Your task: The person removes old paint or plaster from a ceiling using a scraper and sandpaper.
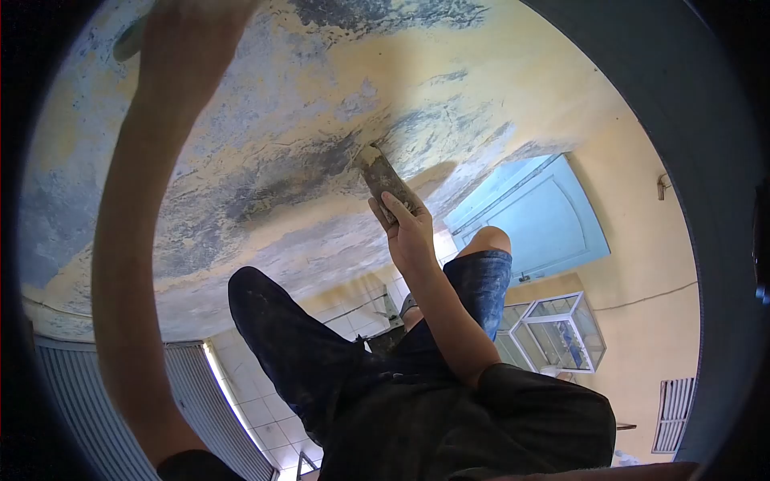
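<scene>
At the upper left, my left hand [188,40] is raised against the patchy wall [313,104], partly cut off by the frame edge and blurred. The rounded end of a greenish object [128,40] sticks out beside it; its kind is not visible, and my fingers are hidden. My right hand [411,228] is closed around a putty scraper [383,175], a flat, dark grey, crusted piece with my thumb laid over its face. Pale putty covers its far end, which is at the wall surface. Grey smears and rough patches spread around both hands.
A light-blue door [545,220] stands to the right, with a glass display case [557,333] below it. Corrugated metal shutters [188,401] are at the lower left beside white floor tiles [265,409]. Bent legs [281,353] lie below the wall. A slatted vent [674,415] sits at the far right.
</scene>
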Available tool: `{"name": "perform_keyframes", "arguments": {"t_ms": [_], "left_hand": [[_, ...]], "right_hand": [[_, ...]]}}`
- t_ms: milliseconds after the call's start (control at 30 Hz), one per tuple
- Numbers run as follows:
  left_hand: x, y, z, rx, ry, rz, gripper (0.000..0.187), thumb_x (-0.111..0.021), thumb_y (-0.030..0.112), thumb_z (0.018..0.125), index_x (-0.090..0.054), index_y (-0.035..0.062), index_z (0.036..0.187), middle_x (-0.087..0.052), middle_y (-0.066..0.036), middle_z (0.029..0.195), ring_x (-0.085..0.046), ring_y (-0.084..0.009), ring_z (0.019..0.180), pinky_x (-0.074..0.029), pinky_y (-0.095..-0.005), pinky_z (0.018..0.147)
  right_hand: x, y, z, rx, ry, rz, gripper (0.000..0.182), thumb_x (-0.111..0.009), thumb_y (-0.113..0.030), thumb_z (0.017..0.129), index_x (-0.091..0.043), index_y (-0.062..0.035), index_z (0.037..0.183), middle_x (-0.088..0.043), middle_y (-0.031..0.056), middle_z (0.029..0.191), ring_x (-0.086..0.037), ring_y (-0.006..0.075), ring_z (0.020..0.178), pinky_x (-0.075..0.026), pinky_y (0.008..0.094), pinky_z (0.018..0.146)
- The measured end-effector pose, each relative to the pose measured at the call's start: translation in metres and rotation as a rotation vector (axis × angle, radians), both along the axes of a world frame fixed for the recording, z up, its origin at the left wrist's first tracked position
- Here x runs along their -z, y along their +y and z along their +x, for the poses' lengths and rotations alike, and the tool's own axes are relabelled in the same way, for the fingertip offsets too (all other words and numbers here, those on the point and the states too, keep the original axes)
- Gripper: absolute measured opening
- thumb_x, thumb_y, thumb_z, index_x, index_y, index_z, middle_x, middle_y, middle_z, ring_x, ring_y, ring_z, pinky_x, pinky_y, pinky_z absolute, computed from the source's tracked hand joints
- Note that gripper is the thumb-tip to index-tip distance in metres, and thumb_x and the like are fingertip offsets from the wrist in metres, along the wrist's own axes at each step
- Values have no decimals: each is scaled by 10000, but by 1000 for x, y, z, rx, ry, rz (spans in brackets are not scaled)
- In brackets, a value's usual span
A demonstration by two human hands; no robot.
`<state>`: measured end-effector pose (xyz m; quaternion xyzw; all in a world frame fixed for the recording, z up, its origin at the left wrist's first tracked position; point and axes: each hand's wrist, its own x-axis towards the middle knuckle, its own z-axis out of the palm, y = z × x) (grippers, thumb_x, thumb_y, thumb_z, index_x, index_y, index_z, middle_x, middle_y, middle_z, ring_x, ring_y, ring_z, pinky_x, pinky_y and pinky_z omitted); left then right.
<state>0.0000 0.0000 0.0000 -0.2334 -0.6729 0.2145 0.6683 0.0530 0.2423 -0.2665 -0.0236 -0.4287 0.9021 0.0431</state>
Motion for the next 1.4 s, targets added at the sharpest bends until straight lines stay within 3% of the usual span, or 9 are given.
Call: {"name": "perform_keyframes", "arguments": {"t_ms": [100, 267, 500, 633, 700, 800, 1100, 1167, 1400], "left_hand": [[-16, -5, 0, -167, -402, 375, 499, -667, 68, 777, -680, 185, 1263, -567, -48, 925, -598, -253, 866, -527, -406, 779], [-37, -15, -26, -78, 312, -43, 489, -648, 60, 771, -694, 175, 1244, -563, -98, 1027, -590, -242, 921, -491, -374, 821], [-45, -37, -43, -71, 267, -150, 514, -629, 66, 758, -681, 161, 1261, -560, -126, 1100, -579, -278, 988, -474, -371, 859], [-42, -40, -51, 46, 195, -146, 485, -591, 60, 803, -674, 167, 1269, -558, -143, 1100, -575, -294, 1015, -471, -375, 883], [-41, -41, -51, 1, 179, -127, 476, -575, 49, 823, -669, 170, 1275, -557, -149, 1097, -573, -297, 1028, -468, -379, 896], [-41, -51, -68, 65, 234, -195, 475, -553, 36, 859, -649, 176, 1303, -562, -161, 1117, -587, -300, 1006, -480, -393, 885], [-52, -76, -82, -169, 613, -511, 437, -556, 69, 930, -608, 175, 1351, -642, -140, 1018, -633, -269, 820, -525, -362, 728], [-24, -58, -72, -27, 104, -81, 401, -578, 149, 968, -598, 191, 1367, -650, -91, 839, -594, -219, 657, -507, -326, 648], [-26, -49, -72, 12, 101, -116, 403, -589, 177, 972, -591, 201, 1374, -625, -77, 775, -551, -216, 598, -490, -317, 616]], "right_hand": [[-4, -3, 4, -7, -37, -28, 256, -579, -45, 971, -557, 41, 1211, -640, 145, 1158, -650, 215, 1081, -581, 354, 944], [-9, 1, 8, 70, -47, -44, 270, -549, -92, 1001, -565, 86, 1203, -623, 144, 1163, -645, 173, 1043, -568, 293, 951], [-28, -8, -2, 505, 118, 236, 318, -546, -139, 1016, -562, 130, 1185, -609, 168, 1163, -634, 156, 1045, -532, 227, 934], [-33, -16, -43, 792, 179, 900, 443, -478, -198, 1044, -478, 113, 1359, -546, 230, 1350, -594, 281, 1172, -474, 319, 993], [-44, -35, -61, 860, 272, 975, 471, -434, -180, 1053, -379, 71, 1447, -260, 285, 1556, -199, 394, 1476, -279, 412, 1158], [-37, -58, -94, 879, 388, 1077, 519, -404, -180, 1060, -272, 62, 1500, -199, 287, 1577, -77, 449, 1482, -200, 487, 1183], [-19, -97, -156, 1023, 569, 1209, 576, -369, -255, 1069, -252, 143, 1469, -146, 336, 1569, -51, 496, 1472, -152, 566, 1177], [-14, -103, -160, 1048, 574, 1189, 577, -361, -260, 1070, -258, 148, 1465, -143, 342, 1567, -61, 500, 1470, -159, 567, 1175], [23, -107, -148, 931, 757, 1300, 541, -379, -217, 1061, -298, 151, 1450, -191, 368, 1541, -119, 530, 1450, -203, 571, 1159]]}}
